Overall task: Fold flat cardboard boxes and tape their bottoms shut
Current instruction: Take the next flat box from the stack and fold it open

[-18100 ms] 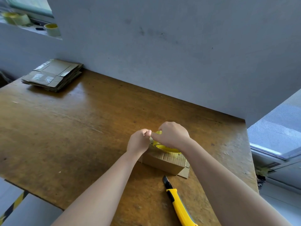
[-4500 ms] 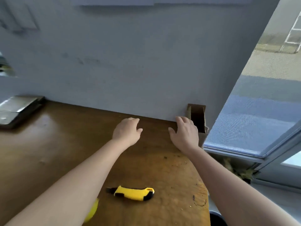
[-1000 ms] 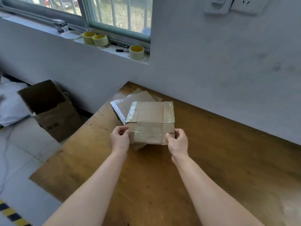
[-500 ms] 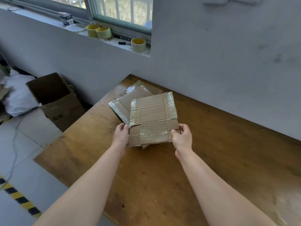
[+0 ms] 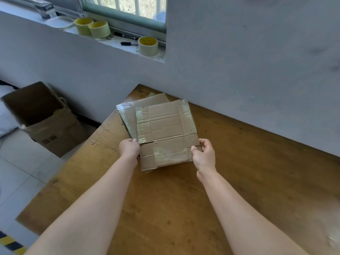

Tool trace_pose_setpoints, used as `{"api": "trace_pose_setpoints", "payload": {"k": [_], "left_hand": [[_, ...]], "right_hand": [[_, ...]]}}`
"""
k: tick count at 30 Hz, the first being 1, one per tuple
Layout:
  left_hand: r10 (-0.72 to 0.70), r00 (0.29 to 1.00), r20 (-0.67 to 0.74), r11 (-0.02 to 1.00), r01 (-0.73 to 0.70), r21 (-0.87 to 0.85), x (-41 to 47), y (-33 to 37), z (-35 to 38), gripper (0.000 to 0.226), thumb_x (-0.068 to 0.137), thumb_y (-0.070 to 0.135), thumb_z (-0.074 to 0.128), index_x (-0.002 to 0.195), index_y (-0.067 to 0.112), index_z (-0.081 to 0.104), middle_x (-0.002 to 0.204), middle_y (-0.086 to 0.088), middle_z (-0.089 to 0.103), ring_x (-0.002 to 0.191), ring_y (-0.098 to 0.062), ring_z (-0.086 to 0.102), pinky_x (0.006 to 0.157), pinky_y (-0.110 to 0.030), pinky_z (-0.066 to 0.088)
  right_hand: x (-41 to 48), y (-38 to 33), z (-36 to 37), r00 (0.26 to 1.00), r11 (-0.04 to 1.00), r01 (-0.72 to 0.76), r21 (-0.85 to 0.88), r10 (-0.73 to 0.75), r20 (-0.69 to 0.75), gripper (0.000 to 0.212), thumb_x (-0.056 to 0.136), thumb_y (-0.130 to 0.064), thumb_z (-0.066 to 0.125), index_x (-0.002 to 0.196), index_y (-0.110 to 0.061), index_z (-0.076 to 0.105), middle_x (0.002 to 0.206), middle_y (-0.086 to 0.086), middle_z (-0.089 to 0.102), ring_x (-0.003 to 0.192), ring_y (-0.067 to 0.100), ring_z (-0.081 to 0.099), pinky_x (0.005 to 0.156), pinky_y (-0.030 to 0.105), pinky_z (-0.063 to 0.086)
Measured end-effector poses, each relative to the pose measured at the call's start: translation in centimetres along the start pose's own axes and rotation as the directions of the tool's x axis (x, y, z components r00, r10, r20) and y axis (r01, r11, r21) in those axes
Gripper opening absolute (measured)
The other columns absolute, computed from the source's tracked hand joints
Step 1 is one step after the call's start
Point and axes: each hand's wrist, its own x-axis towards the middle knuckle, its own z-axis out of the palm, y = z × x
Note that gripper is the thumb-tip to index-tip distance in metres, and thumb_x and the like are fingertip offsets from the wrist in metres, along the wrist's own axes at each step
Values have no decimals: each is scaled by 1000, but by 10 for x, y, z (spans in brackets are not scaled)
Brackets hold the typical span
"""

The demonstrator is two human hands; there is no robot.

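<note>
You are standing in what looks like a plain packing room or small workshop. A worn wooden counter [image 5: 165, 208] is pushed against a bare, scuffed grey wall [image 5: 239, 61]. On the window sill [image 5: 117, 45] up to the left stand three rolls of tape [image 5: 148, 46], with two markers [image 5: 128, 43] lying between them. The flattened box [image 5: 165, 133] in front of you carries strips of shiny old tape, and more flat cardboard [image 5: 145, 105] lies stacked behind it at the counter's corner. Beside the counter an open carton [image 5: 55, 126] sits on a pale tiled floor [image 5: 22, 172]. A yellow-and-black warning stripe [image 5: 11, 243] marks that floor at the lower left edge.
</note>
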Motion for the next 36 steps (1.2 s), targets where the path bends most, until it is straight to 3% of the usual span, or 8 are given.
{"api": "trace_pose_setpoints", "payload": {"k": [3, 6, 10, 13, 23, 29, 32, 36], "left_hand": [[46, 997, -60, 996, -41, 83, 15, 14, 0, 25, 100, 19, 43, 112, 11, 63, 93, -10, 64, 66, -26, 60, 60, -32, 48], [50, 997, -54, 991, -43, 123, 25, 24, -3, 31, 101, 21, 42, 128, 11, 54, 80, -5, 62, 69, -28, 68, 67, -38, 57], [224, 972, 76, 948, -235, 215, 24, 31, 4, 39, 98, 17, 44, 137, 14, 44, 124, -3, 56, 109, -28, 58, 93, -43, 49], [317, 931, 179, 916, -350, 195, 13, 32, 14, 51, 97, 14, 46, 146, 18, 32, 140, -4, 42, 117, -24, 51, 97, -47, 46], [87, 948, 308, 974, -146, 174, -21, 17, 31, 46, 101, 36, 41, 136, 8, 49, 135, -11, 52, 124, -31, 46, 100, -41, 39], [251, 944, 214, 960, -272, 75, -64, 19, 52, 19, 98, 24, 48, 95, 9, 58, 91, -5, 59, 87, -23, 51, 74, -32, 39], [310, 925, 219, 948, -319, 4, -100, 15, 67, 17, 98, 21, 47, 99, 8, 58, 93, -5, 60, 91, -25, 54, 78, -35, 41], [311, 926, 212, 950, -311, -37, -155, -3, 93, 30, 99, 23, 46, 122, 5, 55, 116, -15, 60, 109, -30, 55, 86, -36, 43]], "right_hand": [[8, -6, 8, 998, 1000, 12, 0, -12, -62, 21, 93, -4, 56, 105, -21, 56, 101, -3, 66, 91, 11, 63, 75, 23, 51], [14, -10, 7, 993, 999, 37, -14, -38, -112, 21, 93, -4, 56, 103, -22, 56, 99, -4, 66, 88, 7, 62, 66, 16, 45], [18, -15, 13, 995, 999, 34, -2, -34, -93, 24, 93, -4, 56, 99, -27, 54, 99, -6, 65, 88, 4, 62, 65, 13, 44], [19, -17, 16, 995, 999, -8, 45, 12, -103, 23, 93, -4, 57, 104, -24, 55, 104, -4, 64, 93, 8, 62, 75, 19, 49], [10, -29, -9, 993, 983, -30, 182, 51, -110, 24, 93, -3, 57, 110, -20, 55, 104, -2, 66, 93, 9, 61, 74, 20, 47], [-8, -28, -56, 986, 987, 51, 155, -25, -165, 34, 94, -4, 56, 120, -25, 51, 113, -2, 63, 99, 8, 61, 75, 16, 47], [-18, -23, -90, 983, 989, 72, 131, -48, -178, 49, 95, -6, 56, 138, -27, 45, 126, 1, 60, 115, 16, 58, 93, 29, 50], [-29, -10, -148, 973, 992, 101, 77, -82, -216, 52, 95, -9, 57, 142, -28, 43, 105, -8, 64, 85, 1, 62, 65, 12, 46]]}}
